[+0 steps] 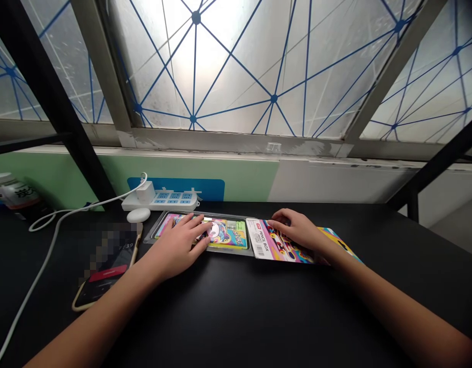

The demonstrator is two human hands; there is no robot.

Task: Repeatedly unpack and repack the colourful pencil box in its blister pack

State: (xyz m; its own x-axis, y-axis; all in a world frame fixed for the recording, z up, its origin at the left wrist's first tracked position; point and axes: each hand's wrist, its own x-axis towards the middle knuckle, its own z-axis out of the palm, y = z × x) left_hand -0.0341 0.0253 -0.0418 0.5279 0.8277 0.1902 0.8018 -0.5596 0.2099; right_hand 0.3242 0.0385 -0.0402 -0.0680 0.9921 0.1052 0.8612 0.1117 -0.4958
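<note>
My left hand [182, 246] lies with spread fingers on a colourful pencil box [233, 235]. The box rests in a clear plastic tray [149, 237], and the hand covers its left middle part. To the right, a printed cardboard sheet [264, 240] marked "PENCIL BOX" lies against the tray's right end, with a barcode on its white strip. My right hand [299, 232] rests on that card, fingers loosely curved and a gap showing between thumb and forefinger. Its wrist and forearm hide part of the card.
A phone [109, 273] lies left of my left forearm, beside a round white object [138, 215]. Behind stands a white power strip [174, 200] with a plug and a cable [55, 240] running forward. A bottle [19, 194] is far left. Black frame posts [63, 117] flank the table.
</note>
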